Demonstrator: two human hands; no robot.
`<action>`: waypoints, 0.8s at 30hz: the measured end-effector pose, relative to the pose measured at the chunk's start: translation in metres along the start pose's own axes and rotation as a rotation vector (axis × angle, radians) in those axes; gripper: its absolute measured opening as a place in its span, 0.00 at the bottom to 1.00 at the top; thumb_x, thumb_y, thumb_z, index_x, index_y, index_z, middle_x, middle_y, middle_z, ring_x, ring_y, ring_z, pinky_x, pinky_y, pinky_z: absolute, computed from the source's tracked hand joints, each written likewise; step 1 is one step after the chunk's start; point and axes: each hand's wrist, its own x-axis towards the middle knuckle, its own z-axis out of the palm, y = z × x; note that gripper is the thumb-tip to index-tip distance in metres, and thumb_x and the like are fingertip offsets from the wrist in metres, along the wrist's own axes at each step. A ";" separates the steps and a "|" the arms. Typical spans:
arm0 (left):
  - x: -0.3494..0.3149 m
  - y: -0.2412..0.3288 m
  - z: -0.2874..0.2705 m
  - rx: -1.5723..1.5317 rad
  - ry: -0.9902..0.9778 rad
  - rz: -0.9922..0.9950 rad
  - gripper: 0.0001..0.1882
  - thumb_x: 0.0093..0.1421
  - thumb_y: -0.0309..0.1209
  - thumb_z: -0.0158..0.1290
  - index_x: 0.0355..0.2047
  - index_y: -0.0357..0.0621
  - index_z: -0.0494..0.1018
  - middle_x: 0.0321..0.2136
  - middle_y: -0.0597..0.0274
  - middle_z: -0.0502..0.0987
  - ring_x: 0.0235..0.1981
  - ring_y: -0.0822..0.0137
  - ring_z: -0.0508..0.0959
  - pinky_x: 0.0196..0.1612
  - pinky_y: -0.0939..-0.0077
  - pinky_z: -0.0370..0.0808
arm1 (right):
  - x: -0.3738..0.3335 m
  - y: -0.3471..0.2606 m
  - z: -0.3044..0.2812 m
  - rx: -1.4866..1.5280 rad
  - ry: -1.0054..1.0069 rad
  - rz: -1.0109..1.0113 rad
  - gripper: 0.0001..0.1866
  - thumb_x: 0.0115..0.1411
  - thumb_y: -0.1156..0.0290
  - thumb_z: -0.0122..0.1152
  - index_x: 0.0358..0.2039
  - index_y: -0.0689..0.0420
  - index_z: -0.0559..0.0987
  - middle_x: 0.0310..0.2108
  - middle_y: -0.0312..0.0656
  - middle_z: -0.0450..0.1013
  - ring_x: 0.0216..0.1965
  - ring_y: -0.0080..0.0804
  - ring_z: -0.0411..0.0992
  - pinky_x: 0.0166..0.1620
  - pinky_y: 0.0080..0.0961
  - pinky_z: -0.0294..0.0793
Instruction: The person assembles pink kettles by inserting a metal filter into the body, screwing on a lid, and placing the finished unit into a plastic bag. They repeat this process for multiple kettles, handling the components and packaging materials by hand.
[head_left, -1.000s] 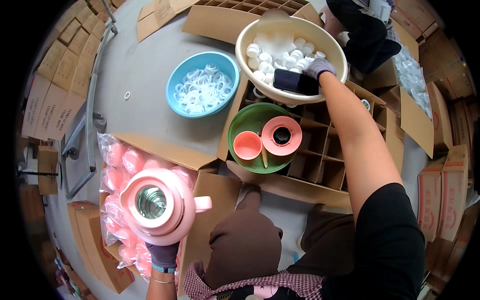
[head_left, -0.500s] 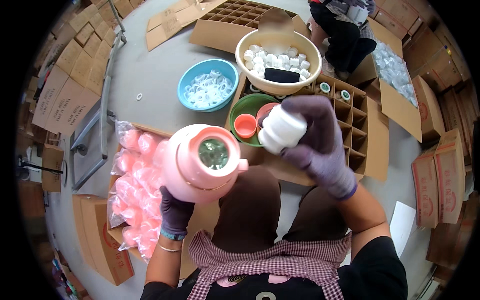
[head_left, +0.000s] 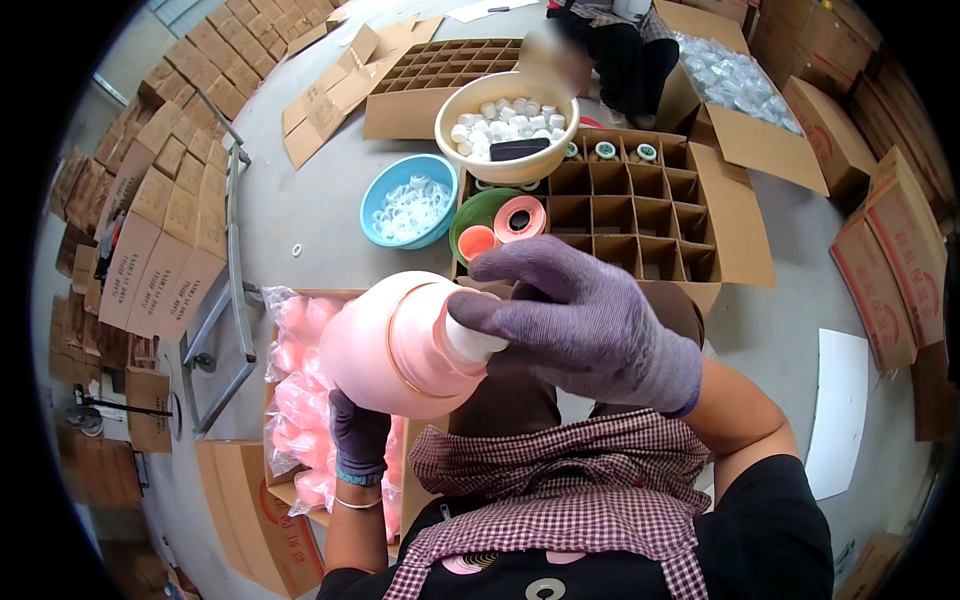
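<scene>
A pink vacuum flask (head_left: 362,345) is held tilted over my lap, its neck turned toward the right. My left hand (head_left: 358,438), in a dark grey glove, grips it from below; most of those fingers are hidden behind the body. The white stopper (head_left: 470,340) now sits at the flask's mouth. My gloved right hand (head_left: 590,325) has its fingers around that stopper, some of them hidden behind it. Beyond the flask, a green bowl (head_left: 466,212) holds a pink cup (head_left: 477,242) and a pink ring-shaped part (head_left: 521,218).
A cream basin (head_left: 450,150) contains white stoppers and a dark phone (head_left: 519,149). White rings fill a blue basin (head_left: 370,212). A divided carton (head_left: 640,218) stands ahead; bagged pink parts (head_left: 300,400) lie at left. Another person (head_left: 625,60) sits at the back near a metal-framed trolley (head_left: 240,270).
My right hand has brought the white stopper leftward and down onto the flask's mouth, which was uncovered before. The flask has tipped further to the right, and the head view has shifted.
</scene>
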 end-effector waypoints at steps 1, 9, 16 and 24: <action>-0.003 -0.001 -0.007 0.015 -0.004 0.003 0.37 0.70 0.55 0.48 0.70 0.44 0.59 0.69 0.59 0.63 0.69 0.58 0.63 0.72 0.56 0.57 | -0.004 -0.007 0.004 -0.056 0.027 0.004 0.30 0.49 0.70 0.74 0.54 0.56 0.76 0.47 0.47 0.71 0.42 0.39 0.77 0.43 0.35 0.81; -0.008 -0.003 0.000 -0.016 0.007 0.048 0.36 0.72 0.55 0.44 0.70 0.44 0.58 0.70 0.57 0.62 0.71 0.57 0.61 0.73 0.55 0.55 | -0.039 -0.017 0.045 -0.097 0.016 0.160 0.53 0.57 0.26 0.52 0.70 0.57 0.64 0.70 0.61 0.56 0.64 0.60 0.62 0.66 0.50 0.59; -0.010 0.022 -0.064 0.074 0.175 0.155 0.35 0.72 0.54 0.45 0.70 0.45 0.61 0.69 0.61 0.64 0.69 0.60 0.63 0.72 0.56 0.55 | -0.007 0.143 0.114 0.287 -0.035 0.456 0.29 0.62 0.56 0.60 0.61 0.55 0.74 0.55 0.50 0.74 0.52 0.45 0.75 0.55 0.39 0.73; -0.027 0.005 -0.094 0.022 0.210 0.170 0.32 0.72 0.51 0.48 0.69 0.46 0.62 0.68 0.63 0.65 0.68 0.62 0.64 0.72 0.60 0.57 | -0.054 0.331 0.233 -0.767 -0.957 0.293 0.18 0.54 0.64 0.65 0.48 0.42 0.84 0.66 0.50 0.62 0.70 0.51 0.56 0.68 0.48 0.56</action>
